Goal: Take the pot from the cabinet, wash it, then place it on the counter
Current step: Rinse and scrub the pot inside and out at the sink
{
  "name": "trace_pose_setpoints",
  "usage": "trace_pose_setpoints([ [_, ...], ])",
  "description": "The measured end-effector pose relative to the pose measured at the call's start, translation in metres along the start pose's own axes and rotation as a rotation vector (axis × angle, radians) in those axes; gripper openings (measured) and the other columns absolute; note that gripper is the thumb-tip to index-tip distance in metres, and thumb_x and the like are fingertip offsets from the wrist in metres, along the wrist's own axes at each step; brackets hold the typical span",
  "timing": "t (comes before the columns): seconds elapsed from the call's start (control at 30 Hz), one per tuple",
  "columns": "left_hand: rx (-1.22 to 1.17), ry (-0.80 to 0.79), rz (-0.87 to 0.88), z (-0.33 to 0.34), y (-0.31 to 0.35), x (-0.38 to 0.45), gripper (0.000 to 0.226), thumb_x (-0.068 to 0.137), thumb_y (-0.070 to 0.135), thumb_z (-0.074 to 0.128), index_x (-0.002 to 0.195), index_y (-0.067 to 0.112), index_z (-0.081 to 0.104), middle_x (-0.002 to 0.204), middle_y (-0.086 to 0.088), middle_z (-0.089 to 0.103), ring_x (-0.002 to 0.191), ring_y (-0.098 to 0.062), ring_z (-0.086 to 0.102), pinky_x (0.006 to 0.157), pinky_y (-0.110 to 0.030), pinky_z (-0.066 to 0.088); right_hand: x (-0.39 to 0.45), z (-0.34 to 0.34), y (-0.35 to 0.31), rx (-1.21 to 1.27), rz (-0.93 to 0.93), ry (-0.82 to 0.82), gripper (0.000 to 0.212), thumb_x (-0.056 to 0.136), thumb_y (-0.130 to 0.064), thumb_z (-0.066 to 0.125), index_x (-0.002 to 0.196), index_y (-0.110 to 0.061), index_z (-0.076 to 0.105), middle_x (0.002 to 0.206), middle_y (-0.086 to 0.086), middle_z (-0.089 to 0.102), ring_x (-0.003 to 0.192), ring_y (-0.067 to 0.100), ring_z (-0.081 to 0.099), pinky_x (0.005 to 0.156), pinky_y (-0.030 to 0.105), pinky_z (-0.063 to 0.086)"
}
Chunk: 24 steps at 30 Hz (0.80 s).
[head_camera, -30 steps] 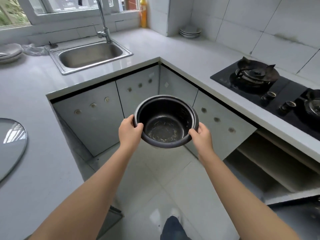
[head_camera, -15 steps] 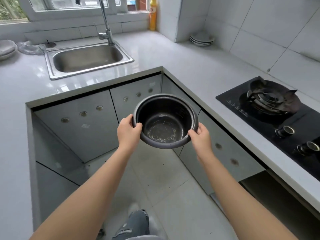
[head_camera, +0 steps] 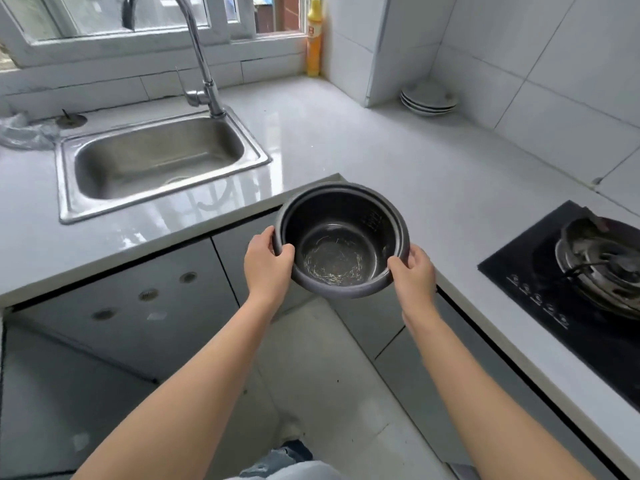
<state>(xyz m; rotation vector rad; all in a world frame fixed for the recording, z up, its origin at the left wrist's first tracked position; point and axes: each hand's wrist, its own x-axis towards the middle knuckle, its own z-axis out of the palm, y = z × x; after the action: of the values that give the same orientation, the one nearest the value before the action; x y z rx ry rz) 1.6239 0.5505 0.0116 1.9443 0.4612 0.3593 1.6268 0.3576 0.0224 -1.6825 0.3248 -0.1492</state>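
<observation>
pot: the round black metal pot with a scratched-up bottom (head_camera: 341,242) is up in the air in front of me, at the inner corner of the pale grey glossy counter (head_camera: 398,161), not set down on anything

hands: my left hand (head_camera: 266,268) has its fingers curled round the left rim, my right hand (head_camera: 414,273) grips the right rim — both holding tight

what changed: a second ago the pot hung lower, against the grey cabinet doors (head_camera: 138,299); now I've stepped in and the stainless steel sink (head_camera: 159,161) with its curved chrome tap (head_camera: 204,71) looks way closer

meaning: cabinet part looks done — washing comes next, I'd guess swinging left over the basin
</observation>
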Motion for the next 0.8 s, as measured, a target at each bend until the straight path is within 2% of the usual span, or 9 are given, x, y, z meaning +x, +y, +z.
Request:
trace_pose_setpoints([
  [0.07,-0.021,-0.009,0.014,0.007,0.003,0.027,0.017,0.083,0.011,0.050,0.086,0.025,0.059,0.089,-0.007,0.059,0.082,-0.022,0.054,0.070,-0.023,0.041,0.023,0.012,-0.005,0.005,-0.009,0.008,0.022,0.081,0.001,0.049,0.090,-0.017,0.058,0.088,-0.007,0.066,0.078,0.005,0.060,0.070,0.012,0.046],
  [0.13,-0.035,-0.010,0.024,0.014,0.008,0.050,0.022,0.082,0.011,0.050,0.082,0.032,0.056,0.090,-0.006,0.059,0.080,-0.019,0.053,0.070,-0.024,0.040,0.045,0.021,-0.009,-0.007,0.000,0.022,0.019,0.080,0.000,0.049,0.091,-0.013,0.059,0.088,-0.003,0.067,0.079,0.011,0.059,0.074,0.021,0.047],
  [0.23,-0.025,-0.009,0.043,0.024,0.018,0.080,0.015,0.082,0.010,0.050,0.086,0.022,0.058,0.083,0.000,0.053,0.071,-0.011,0.047,0.066,-0.020,0.037,0.077,0.034,-0.015,-0.022,0.000,0.040,0.022,0.079,0.000,0.049,0.082,-0.020,0.058,0.083,-0.005,0.066,0.080,0.013,0.059,0.078,0.027,0.047],
  [0.33,-0.021,0.000,0.062,0.037,0.025,0.108,0.015,0.082,0.009,0.050,0.088,0.020,0.059,0.086,-0.003,0.054,0.075,-0.016,0.049,0.068,-0.017,0.038,0.109,0.045,-0.019,-0.030,-0.016,0.048,0.025,0.078,-0.001,0.050,0.083,-0.024,0.059,0.082,-0.009,0.066,0.081,0.013,0.060,0.080,0.029,0.047],
  [0.47,-0.005,0.023,0.045,0.058,0.031,0.149,0.017,0.082,0.009,0.050,0.088,0.022,0.059,0.091,-0.008,0.057,0.081,-0.020,0.052,0.069,-0.015,0.038,0.158,0.059,-0.024,-0.048,-0.038,0.031,0.024,0.078,-0.003,0.051,0.094,-0.017,0.061,0.084,-0.009,0.067,0.079,0.012,0.061,0.079,0.030,0.048],
  [0.57,0.017,0.041,0.039,0.076,0.035,0.183,0.015,0.081,0.010,0.050,0.089,0.014,0.061,0.090,-0.012,0.060,0.083,-0.022,0.054,0.069,-0.019,0.039,0.198,0.072,-0.034,-0.040,-0.071,0.009,0.025,0.080,-0.002,0.051,0.092,-0.024,0.057,0.089,-0.007,0.068,0.083,0.013,0.062,0.078,0.027,0.048],
  [0.67,0.037,0.081,0.020,0.092,0.045,0.216,0.015,0.081,0.010,0.051,0.092,0.012,0.061,0.092,-0.009,0.059,0.088,-0.023,0.055,0.071,-0.017,0.039,0.240,0.083,-0.044,-0.053,-0.084,-0.041,0.025,0.082,-0.003,0.051,0.094,-0.025,0.055,0.089,-0.008,0.067,0.083,0.014,0.062,0.076,0.024,0.046],
  [0.8,0.052,0.126,0.011,0.114,0.059,0.255,0.013,0.082,0.010,0.051,0.090,0.014,0.060,0.094,-0.009,0.060,0.089,-0.024,0.055,0.069,-0.015,0.038,0.295,0.094,-0.049,-0.084,-0.084,-0.093,0.023,0.081,-0.006,0.052,0.099,-0.019,0.058,0.090,-0.006,0.068,0.085,0.016,0.063,0.078,0.028,0.048],
])
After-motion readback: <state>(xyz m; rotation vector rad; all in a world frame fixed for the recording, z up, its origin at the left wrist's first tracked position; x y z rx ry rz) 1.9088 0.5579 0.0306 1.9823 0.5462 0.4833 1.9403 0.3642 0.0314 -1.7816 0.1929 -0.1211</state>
